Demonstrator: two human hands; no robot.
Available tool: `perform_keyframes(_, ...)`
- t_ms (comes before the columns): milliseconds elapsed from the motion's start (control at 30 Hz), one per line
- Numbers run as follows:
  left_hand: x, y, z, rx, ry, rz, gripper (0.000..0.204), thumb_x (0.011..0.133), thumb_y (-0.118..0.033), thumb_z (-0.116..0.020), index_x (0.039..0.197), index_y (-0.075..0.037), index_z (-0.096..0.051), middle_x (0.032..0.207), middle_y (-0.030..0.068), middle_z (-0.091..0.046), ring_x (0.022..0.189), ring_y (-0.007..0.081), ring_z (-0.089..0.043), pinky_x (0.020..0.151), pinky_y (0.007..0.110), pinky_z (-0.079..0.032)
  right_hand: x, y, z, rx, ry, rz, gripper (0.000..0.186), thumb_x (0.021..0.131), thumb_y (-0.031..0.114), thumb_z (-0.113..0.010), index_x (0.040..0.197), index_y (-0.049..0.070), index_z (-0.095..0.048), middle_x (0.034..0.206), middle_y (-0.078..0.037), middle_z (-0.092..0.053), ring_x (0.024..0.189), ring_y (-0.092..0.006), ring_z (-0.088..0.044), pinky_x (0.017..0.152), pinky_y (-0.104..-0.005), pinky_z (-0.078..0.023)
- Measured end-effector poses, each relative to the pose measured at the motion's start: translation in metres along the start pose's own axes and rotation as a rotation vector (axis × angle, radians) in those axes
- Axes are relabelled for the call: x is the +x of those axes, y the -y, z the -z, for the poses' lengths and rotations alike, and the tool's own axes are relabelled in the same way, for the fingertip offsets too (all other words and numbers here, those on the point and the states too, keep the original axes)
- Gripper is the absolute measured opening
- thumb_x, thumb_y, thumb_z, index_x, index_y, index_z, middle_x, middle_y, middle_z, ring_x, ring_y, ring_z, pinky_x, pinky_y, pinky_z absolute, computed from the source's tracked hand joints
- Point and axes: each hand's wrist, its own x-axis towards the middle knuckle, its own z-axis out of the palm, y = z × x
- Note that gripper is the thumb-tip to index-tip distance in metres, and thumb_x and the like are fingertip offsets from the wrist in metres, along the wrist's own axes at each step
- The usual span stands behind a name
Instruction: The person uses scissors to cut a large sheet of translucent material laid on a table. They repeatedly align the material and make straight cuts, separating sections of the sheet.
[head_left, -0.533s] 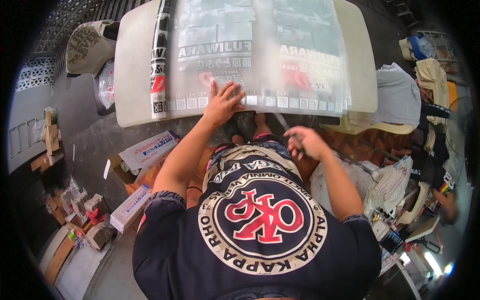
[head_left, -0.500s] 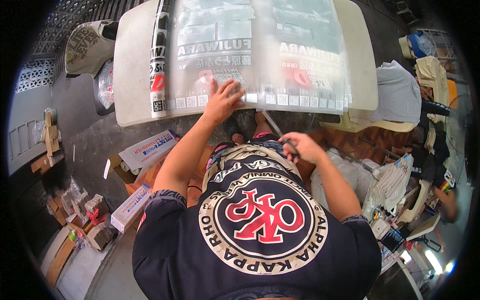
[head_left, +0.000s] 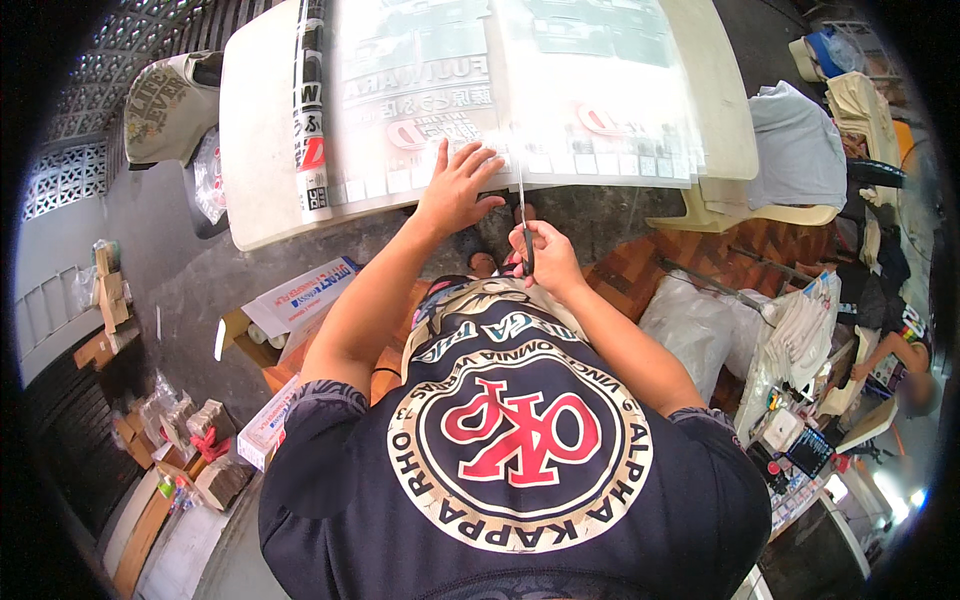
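Compared with half a second back, the right hand [head_left: 545,255] has been brought up and forward from beside the torso, so the scissors [head_left: 524,225] gripped in it are now pointed at the near edge of the sheet, where earlier they were held lower and angled away. That hand is seen curled tight round the dark handles, and the thin blades are stuck straight up toward the sheet's edge; whether the blades are parted can't really be made out, they're too thin. The left hand [head_left: 455,190] hasn't been moved much: it's kept flat with fingers spread, pressed down on the near edge of the printed transfer sheet [head_left: 500,90], nothing gripped in it. The sheet itself is laid out on the cream desk [head_left: 255,130], glossy and see-through looking, covered with grey and red printed designs, with a row of small squares run along the near border. It's draped slightly over the desk's front edge right where the hands are. A rolled-up bit of similar printed film [head_left: 310,110] is left lying along the sheet's left side. Further right, past the desk, some folded shirts [head_left: 800,150] are piled up.
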Motion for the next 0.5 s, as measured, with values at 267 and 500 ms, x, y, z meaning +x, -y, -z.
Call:
perform_keyframes(267, 0.009, -0.007, -0.021, -0.002, -0.207, -0.088, 0.02, 0.081, -0.014, -0.074, 0.1, -0.014, -0.071, 0.109, -0.0034, -0.068, 0.123, 0.022, -0.057, 0.12, 0.062, -0.025, -0.007, 0.028, -0.005, 0.007, -0.015, -0.064, 0.032, 0.098, 0.018, -0.068, 0.124, 0.003, -0.06, 0.077, -0.004, -0.064, 0.054, -0.0117, -0.063, 0.038, -0.0261, -0.045)
perform_keyframes(500, 0.012, -0.019, 0.008, -0.059, -0.281, -0.06, 0.023, 0.074, -0.01, -0.071, 0.097, -0.013, -0.074, 0.108, -0.0033, -0.069, 0.121, 0.0229, -0.06, 0.12, 0.063, -0.025, 0.083, 0.097, -0.002, 0.004, -0.043, 0.144, 0.044, 0.093, 0.036, -0.077, 0.112, -0.002, -0.065, 0.068, -0.004, -0.063, 0.05, -0.0103, -0.059, 0.035, -0.0261, -0.04)
